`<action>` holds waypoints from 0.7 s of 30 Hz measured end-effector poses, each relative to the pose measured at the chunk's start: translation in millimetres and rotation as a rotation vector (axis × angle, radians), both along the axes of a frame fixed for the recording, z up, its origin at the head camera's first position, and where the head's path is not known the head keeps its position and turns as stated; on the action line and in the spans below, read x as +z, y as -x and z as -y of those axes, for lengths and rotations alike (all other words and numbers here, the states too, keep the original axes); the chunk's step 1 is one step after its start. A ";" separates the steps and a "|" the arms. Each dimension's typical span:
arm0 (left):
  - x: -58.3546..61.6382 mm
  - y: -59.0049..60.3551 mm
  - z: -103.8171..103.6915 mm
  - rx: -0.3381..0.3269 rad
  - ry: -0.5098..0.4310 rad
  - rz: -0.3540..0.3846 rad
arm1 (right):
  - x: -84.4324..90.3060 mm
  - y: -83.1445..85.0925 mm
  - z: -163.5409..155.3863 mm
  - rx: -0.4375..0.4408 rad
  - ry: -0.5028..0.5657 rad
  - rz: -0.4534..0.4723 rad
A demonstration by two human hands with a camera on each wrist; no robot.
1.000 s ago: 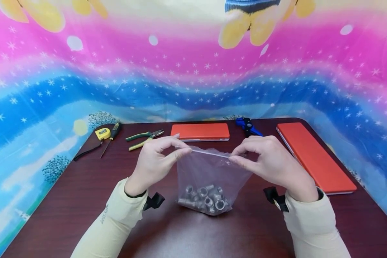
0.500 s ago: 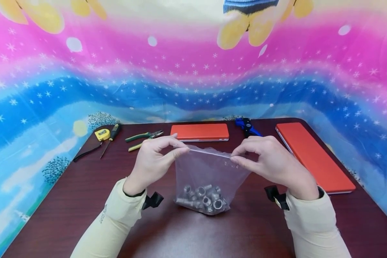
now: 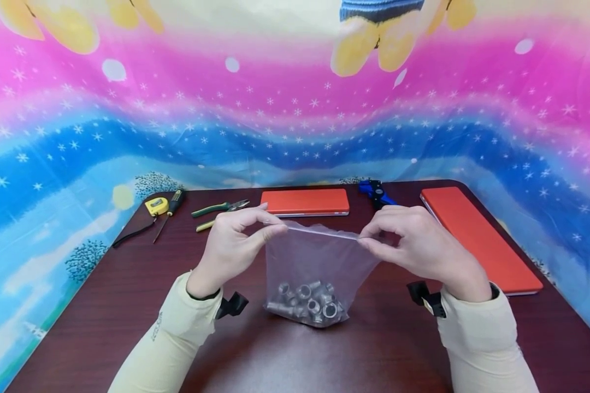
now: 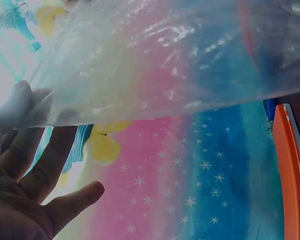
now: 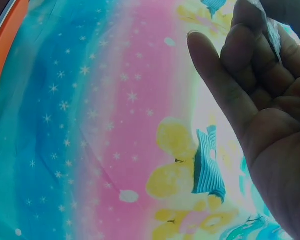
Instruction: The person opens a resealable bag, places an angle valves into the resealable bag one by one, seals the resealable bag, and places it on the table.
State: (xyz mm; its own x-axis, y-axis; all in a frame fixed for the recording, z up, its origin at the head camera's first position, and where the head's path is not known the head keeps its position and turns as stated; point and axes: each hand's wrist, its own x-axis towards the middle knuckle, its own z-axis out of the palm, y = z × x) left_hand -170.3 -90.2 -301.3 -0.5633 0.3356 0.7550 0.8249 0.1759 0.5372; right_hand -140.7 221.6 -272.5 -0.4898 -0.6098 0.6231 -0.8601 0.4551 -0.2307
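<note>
The left hand [image 3: 231,243] and right hand [image 3: 418,245] each pinch one top corner of the clear zip bag [image 3: 317,262], which stands on the table [image 3: 103,305] between them, holding metal fittings [image 3: 307,305] at its bottom.

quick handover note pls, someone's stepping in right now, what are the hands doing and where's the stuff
Left hand: pinches the left top corner of the clear bag.
Right hand: pinches the right top corner; each grip is at the bag's top edge.
The bag hangs between them, its bottom on the table, with the metal fittings piled inside.
Done: fittings are bagged.
Left: whether the top edge is sealed cannot be told, so check it.
</note>
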 end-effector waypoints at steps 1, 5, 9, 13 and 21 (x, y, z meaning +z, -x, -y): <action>0.2 0.0 0.0 0.002 -0.001 0.000 | 0.3 0.1 -0.5 0.003 0.002 0.013; -0.8 1.7 1.6 0.034 0.001 -0.004 | -0.8 1.5 -2.0 -0.004 0.005 0.071; -2.3 4.5 4.6 0.052 -0.005 0.006 | -2.1 2.9 -4.3 -0.037 -0.019 0.092; -3.2 6.6 5.6 0.045 -0.018 0.018 | -1.1 2.8 -7.8 -0.059 -0.035 0.046; -4.8 9.0 6.1 0.044 -0.043 0.017 | -0.7 4.0 -13.1 -0.056 -0.032 -0.046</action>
